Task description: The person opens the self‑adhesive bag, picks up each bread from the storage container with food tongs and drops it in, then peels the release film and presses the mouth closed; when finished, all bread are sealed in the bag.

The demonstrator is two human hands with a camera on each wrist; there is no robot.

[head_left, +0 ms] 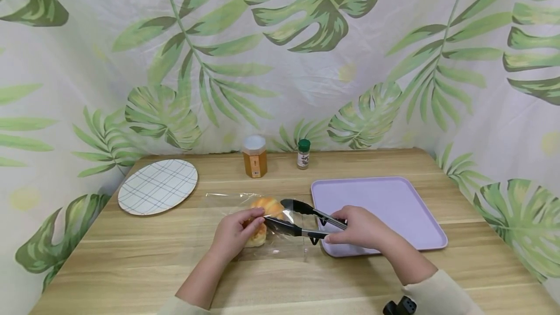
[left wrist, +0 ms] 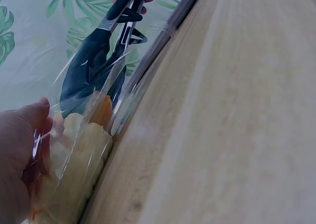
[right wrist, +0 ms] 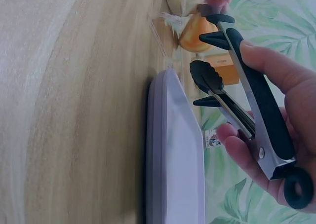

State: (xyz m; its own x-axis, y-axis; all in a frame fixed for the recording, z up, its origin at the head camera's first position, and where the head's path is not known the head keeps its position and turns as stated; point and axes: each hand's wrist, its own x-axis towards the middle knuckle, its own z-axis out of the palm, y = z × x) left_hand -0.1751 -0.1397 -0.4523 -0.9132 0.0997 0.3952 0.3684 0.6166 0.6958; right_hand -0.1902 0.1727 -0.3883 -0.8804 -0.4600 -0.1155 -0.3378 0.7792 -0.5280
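Observation:
My left hand pinches the edge of a clear plastic bag that lies on the wooden table. Inside the bag are golden bread rolls, partly covered by the hand and the tongs. In my right hand I grip the handles of black-tipped metal tongs, whose arms are spread apart. Their tips are at the bag's right end, close to the bread; the nearer tip reaches the left fingertips. The left wrist view shows the black tongs heads right by the bread. Whether they touch it I cannot tell.
A lilac tray lies under and beyond the right hand. On the left is a white plate with a grid pattern. An amber jar and a green-capped shaker stand at the back, before a leaf-print cloth.

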